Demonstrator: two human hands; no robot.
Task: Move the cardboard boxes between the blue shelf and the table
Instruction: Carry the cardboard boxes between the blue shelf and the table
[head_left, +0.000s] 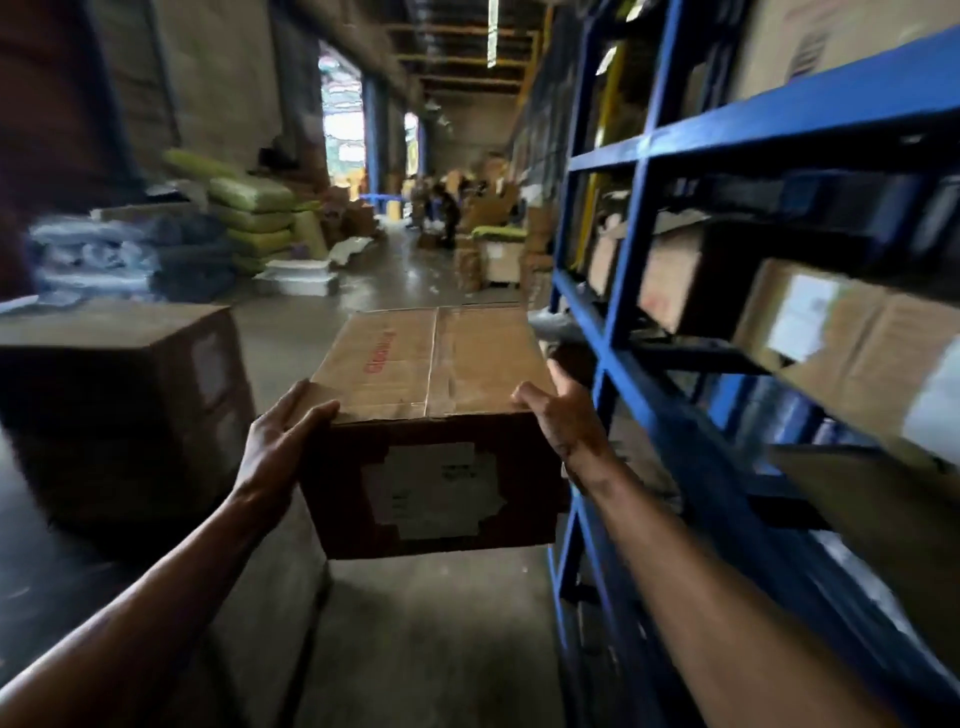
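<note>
Two hands, left (275, 441) and right (563, 415), grip one cardboard box (431, 405) beside blue shelf (623, 291)

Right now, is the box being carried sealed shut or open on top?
Shut. The carried box has both top flaps lying flat, with tape along the centre seam. The left hand and right hand grip its sides.
</note>
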